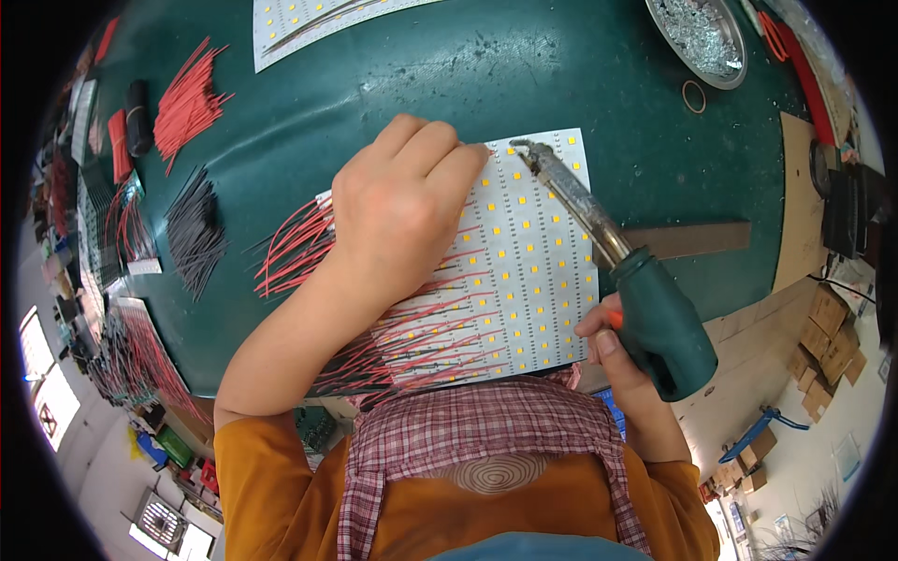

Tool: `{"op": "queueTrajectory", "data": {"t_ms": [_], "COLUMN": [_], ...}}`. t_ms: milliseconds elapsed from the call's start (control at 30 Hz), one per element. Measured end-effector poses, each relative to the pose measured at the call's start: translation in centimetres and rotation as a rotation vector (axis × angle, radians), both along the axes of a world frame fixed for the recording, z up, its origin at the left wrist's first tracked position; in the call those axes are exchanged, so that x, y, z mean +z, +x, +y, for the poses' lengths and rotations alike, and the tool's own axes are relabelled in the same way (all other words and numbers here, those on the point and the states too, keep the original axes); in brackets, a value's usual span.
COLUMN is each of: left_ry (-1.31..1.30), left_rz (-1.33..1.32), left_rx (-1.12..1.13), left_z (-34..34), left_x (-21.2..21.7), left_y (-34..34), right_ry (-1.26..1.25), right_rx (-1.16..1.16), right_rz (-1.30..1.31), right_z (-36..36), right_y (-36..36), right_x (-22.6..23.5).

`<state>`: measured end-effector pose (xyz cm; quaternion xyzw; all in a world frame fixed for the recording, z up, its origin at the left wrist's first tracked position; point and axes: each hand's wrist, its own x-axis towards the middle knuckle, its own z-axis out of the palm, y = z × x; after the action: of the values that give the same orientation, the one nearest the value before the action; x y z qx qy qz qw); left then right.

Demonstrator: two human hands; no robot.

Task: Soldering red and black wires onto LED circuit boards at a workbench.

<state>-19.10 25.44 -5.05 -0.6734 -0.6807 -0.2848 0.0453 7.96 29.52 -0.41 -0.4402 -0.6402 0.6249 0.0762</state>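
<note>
A white LED board [552, 252] with rows of small yellow chips lies on the green table in front of me. Red and black wires [440, 323] run from its rows out to the left. My left hand [402, 196] is closed in a pinch over the board's far part; a speck of red shows at the fingertips, but what they hold is hidden. A green-handled soldering gun [659, 318] is in my right hand [622, 360], at the board's near right corner. Its dark tip reaches the far edge of the board, just right of my left fingertips.
Bundles of red wires [190, 107] and black wires [195, 229] lie at the left. Finished-looking wired strips [150, 346] sit by the left edge. Another LED board [309, 28] is at the back. A metal bowl of scraps [702, 37] and a brown bar [692, 239] are on the right.
</note>
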Motion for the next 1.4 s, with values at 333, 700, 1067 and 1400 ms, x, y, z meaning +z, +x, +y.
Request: {"op": "queueTrajectory", "data": {"t_ms": [333,700,1067,1400], "left_ry": [-0.023,-0.063,-0.086,-0.061], "left_rz": [-0.022,0.016,0.017,0.019], "left_rx": [0.0,0.004,0.005,0.013], "left_z": [-0.8,-2.1,-2.7,-2.8], "left_x": [0.4,1.2,1.7,1.2], "left_y": [0.7,2.0,2.9,2.7], "right_ry": [0.329,0.44,0.434,0.017], "right_rx": [0.137,0.276,0.302,-0.052], "right_rz": [-0.011,-0.24,-0.155,-0.128], "right_z": [-0.9,-2.5,-2.8,-3.3], "right_y": [0.0,1.8,2.6,1.9], "right_x": [0.0,0.0,-0.1,2.1]}}
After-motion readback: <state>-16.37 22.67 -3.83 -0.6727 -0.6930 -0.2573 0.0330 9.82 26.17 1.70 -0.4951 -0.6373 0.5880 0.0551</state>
